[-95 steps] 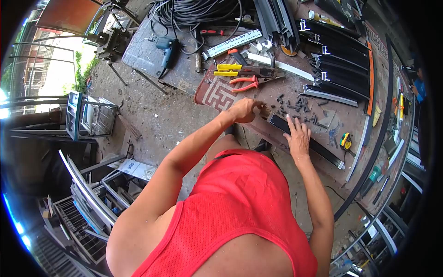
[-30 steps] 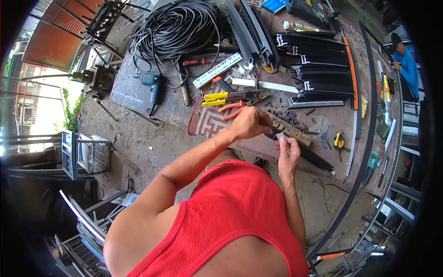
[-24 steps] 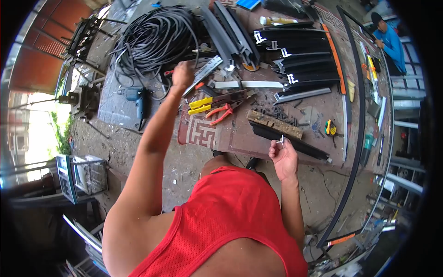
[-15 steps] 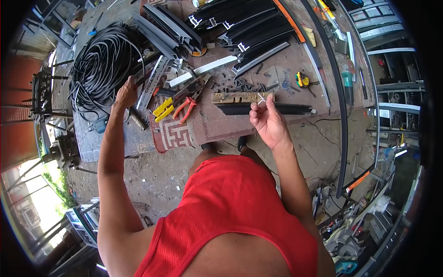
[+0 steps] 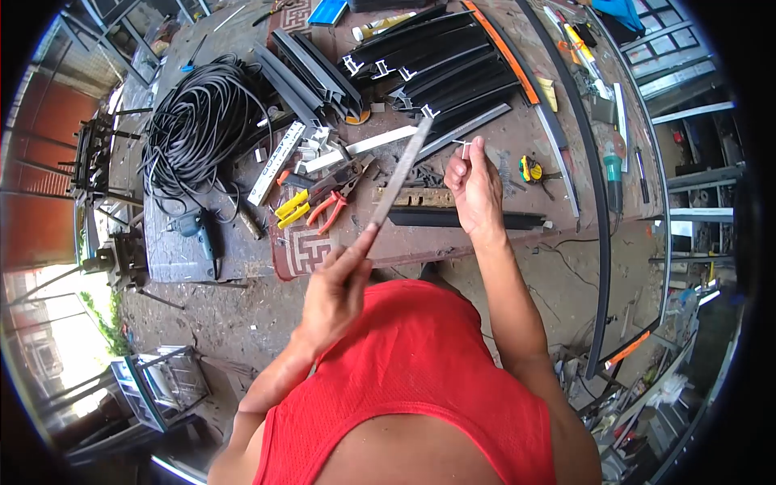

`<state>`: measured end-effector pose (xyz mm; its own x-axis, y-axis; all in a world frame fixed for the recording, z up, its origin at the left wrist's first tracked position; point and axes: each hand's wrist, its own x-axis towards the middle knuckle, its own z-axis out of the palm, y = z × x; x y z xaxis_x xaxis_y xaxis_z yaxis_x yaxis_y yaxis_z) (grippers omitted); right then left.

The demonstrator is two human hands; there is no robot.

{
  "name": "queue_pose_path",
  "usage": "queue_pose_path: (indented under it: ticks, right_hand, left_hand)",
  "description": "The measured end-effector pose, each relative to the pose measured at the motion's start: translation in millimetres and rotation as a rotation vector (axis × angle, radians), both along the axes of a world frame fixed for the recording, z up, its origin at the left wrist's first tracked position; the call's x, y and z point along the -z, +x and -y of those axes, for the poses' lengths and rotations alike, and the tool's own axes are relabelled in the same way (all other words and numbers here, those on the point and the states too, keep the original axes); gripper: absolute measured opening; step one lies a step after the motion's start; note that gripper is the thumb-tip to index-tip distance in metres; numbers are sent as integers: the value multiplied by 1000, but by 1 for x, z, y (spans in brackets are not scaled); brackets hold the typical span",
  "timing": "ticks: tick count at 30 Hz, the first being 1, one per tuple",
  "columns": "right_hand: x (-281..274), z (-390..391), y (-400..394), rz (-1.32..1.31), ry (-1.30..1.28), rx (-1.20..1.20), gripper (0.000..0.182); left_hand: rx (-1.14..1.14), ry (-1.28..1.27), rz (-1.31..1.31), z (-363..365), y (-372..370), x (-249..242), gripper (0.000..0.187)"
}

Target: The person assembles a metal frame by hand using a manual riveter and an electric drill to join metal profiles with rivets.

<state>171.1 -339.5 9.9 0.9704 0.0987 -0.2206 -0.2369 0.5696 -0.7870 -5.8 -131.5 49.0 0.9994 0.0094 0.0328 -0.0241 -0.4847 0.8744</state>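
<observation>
Left hand (image 5: 338, 289): fingers wrapped round what looks like a flat file (image 5: 402, 171), blurred, slanting over the worktop's (image 5: 174, 260) near edge.
Right hand (image 5: 478, 192): fingers pinching a small white piece (image 5: 464, 145) above the worktop.
Black profile (image 5: 428, 218): along the near edge, beside the notched wooden block (image 5: 420, 197).
Red-handled pliers (image 5: 327, 212): left of the block.

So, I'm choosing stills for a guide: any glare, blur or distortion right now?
Head view: daylight burns out at picture left; head view: left hand and blade look motion-blurred, right hand crisper; head view: fisheye-like bending, black corners.
</observation>
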Motion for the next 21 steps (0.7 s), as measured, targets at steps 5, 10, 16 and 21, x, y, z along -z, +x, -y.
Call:
queue_pose_path:
  ticks: [5, 10, 16, 21]
  right_hand:
    - [-16, -14, 10, 20, 38, 12, 36]
    - [-20, -21, 0, -23, -23, 61, 36]
    - [-11, -15, -33, 13, -198, -119, 41]
    - [-16, 15, 4, -7, 83, 3, 39]
  left_hand:
    - [-4, 53, -15, 36, 12, -23, 53]
    - [5, 58, 10, 45, 29, -22, 51]
    - [-11, -40, 209, 52, 92, -11, 47]
    - [72, 56, 55, 48, 41, -31, 52]
